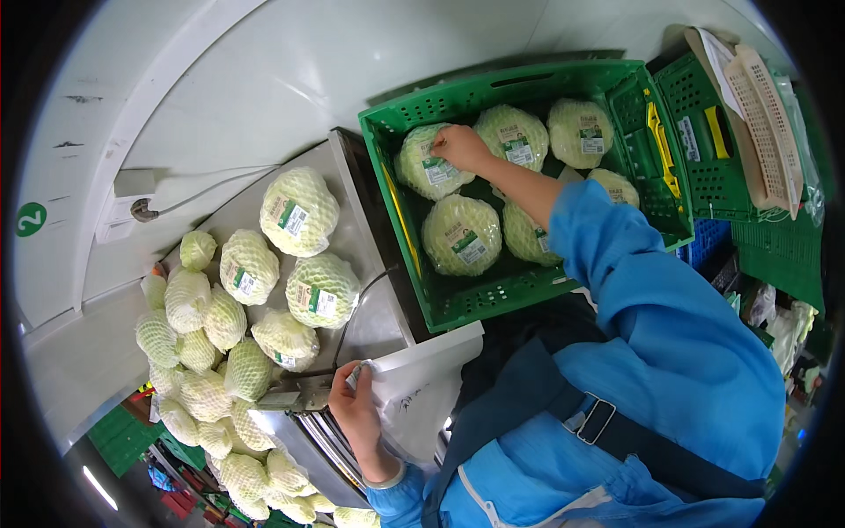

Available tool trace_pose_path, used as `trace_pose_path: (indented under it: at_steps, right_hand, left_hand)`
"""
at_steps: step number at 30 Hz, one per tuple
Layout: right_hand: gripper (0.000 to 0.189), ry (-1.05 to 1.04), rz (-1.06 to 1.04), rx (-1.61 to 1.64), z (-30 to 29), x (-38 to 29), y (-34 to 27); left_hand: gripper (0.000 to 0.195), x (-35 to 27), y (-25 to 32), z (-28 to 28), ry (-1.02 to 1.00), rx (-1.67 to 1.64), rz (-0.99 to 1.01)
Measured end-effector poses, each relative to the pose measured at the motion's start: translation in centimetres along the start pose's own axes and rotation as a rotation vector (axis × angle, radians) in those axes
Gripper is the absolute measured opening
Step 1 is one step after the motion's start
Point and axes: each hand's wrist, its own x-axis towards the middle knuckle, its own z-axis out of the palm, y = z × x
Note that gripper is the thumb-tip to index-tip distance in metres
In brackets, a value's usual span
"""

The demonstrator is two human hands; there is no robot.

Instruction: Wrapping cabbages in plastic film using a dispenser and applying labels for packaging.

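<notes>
My right hand (460, 148) reaches into a green plastic crate (462, 309). Its curled fingertips touch the label side of a net-sleeved, film-wrapped cabbage (416, 168) in the far left corner; whether they pinch anything is hidden. Several similar cabbages lie around it in the crate, including a labelled one (461, 234) nearer me. Low in the view, my left hand (360, 419) pinches a small pale scrap (354, 375) between thumb and fingers. This hand is at the corner of a metal worktop (379, 317), beside a hanging white sheet (422, 396) with handwriting on it.
Labelled cabbages (300, 211) stand on the worktop, left of the crate. Net-sleeved produce (208, 396) is heaped farther left. A black cable (350, 317) crosses the worktop edge. Another green crate (700, 165) with a beige plastic basket (766, 125) stands right. A white wall (409, 39) rises behind.
</notes>
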Motion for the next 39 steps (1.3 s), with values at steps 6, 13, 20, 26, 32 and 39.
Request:
trace_pose_path:
  at_steps: [6,13,20,26,32,39]
  right_hand:
    - [0.027,-0.058,-0.005,-0.332,-2.1,-2.4,-1.6]
    - [0.030,-0.501,-0.135,-0.262,2.2,-11.8,-1.4]
    - [0.028,-0.317,-0.073,-0.534,-2.5,-8.6,-8.0]
    - [0.025,-0.343,-0.540,0.271,5.5,0.3,-20.8]
    - [0.024,-0.356,-0.445,-0.427,13.0,6.4,-26.0]
    - [0.024,-0.831,-0.355,0.213,17.1,-2.4,-29.0]
  left_hand:
    - [0.011,-0.9,-2.5,-1.8,0.005,0.033,-0.015]
    - [0.011,-0.5,-4.4,-3.1,0.066,-0.152,-0.017]
    - [0.013,-1.4,-6.3,-6.3,0.149,-0.099,-0.034]
    - [0.014,-0.9,-5.6,-7.6,0.231,-0.208,0.001]
    - [0.014,-0.6,-5.2,-10.0,0.176,-0.208,0.003]
    - [0.025,0.1,-8.9,-12.6,0.148,-0.430,0.007]
